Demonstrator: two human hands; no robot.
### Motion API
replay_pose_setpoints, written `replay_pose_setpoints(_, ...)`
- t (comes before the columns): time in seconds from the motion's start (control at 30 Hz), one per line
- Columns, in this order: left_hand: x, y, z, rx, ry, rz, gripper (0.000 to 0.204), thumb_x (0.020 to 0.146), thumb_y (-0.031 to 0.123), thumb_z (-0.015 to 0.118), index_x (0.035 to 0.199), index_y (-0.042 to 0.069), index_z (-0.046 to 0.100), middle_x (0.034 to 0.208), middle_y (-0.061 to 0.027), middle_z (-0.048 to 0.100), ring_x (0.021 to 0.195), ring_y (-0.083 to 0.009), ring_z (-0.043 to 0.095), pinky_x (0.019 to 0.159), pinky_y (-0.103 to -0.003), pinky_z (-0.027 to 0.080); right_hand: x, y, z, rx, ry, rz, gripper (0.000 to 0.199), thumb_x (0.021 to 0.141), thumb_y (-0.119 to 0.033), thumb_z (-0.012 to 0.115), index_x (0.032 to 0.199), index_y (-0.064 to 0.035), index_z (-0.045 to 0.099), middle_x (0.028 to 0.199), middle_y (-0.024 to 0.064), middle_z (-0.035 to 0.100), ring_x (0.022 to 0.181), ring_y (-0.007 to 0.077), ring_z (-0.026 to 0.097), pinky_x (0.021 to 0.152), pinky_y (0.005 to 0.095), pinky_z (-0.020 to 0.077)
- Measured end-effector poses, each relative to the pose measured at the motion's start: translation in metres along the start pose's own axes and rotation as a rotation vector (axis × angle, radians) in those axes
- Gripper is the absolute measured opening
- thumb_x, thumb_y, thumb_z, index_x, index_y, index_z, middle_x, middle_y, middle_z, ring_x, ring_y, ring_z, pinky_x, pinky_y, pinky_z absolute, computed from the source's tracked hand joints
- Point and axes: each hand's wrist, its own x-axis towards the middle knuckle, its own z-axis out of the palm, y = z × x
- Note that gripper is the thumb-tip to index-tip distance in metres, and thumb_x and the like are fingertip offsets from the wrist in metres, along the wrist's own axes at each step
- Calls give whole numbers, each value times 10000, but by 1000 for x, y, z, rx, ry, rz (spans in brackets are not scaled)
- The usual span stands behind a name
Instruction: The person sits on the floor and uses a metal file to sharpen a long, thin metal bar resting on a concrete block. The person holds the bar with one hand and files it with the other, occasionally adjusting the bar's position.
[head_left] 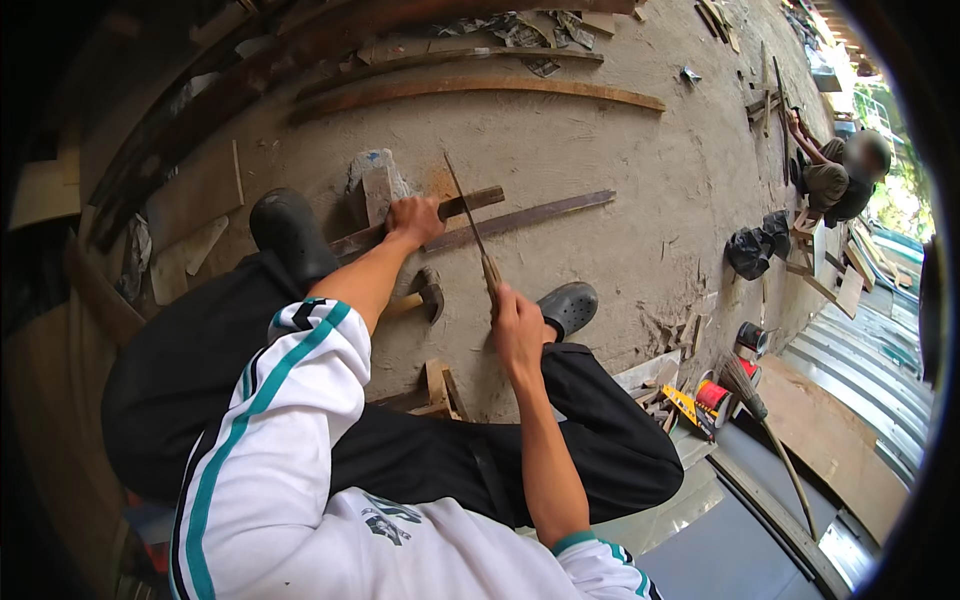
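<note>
Two fists: left hand (415, 220) round wood strip (420, 222) (on stone), right hand (517, 325) round file (472, 228).

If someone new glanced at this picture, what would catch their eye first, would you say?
Most likely the long thin blade at the centre, gripped by its wooden handle in the right hand and laid across a dark wooden strip that the left hand presses down. A hammer lies between the black clogs.
</note>
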Motion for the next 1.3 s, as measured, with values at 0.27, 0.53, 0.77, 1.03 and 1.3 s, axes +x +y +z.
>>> replay_pose_setpoints(0.27,18,-28,-27,42,71,-20,273,790,286,681,980,93,711,898,-188,730,849,-347,729,697,-465,589,17,-46,3,125,-80,77,506,1019,-394,507,655,-43,532,572,-8,462,503,79,399,476,273,307)
replay_pose_setpoints(0.53,3,4,-12,-10,2,1,320,788,333,699,1006,99,713,900,-185,729,859,-347,729,719,-468,587,25,-14,1,-55,14,54,534,998,-399,495,735,63,542,582,109,479,560,197,454,573,402,386)
replay_pose_setpoints(0.77,0,-5,-13,-15,0,-21,310,782,314,694,1002,97,713,891,-186,728,863,-349,728,667,-476,591,-23,-40,-24,-112,-33,74,521,998,-416,513,704,12,562,557,24,469,533,113,432,504,319,339)
replay_pose_setpoints(1.03,6,6,-7,16,57,66,314,775,321,707,974,77,707,888,-186,727,839,-341,731,649,-472,588,30,0,23,-22,31,4,546,971,-421,530,720,61,589,590,172,541,563,269,523,610,420,430)
replay_pose_setpoints(1.3,3,-7,-9,10,26,-15,351,780,374,720,988,92,710,891,-196,723,851,-352,727,693,-485,585,-30,-31,-33,-84,-92,136,550,965,-447,534,764,59,610,595,156,537,585,223,540,609,410,432)
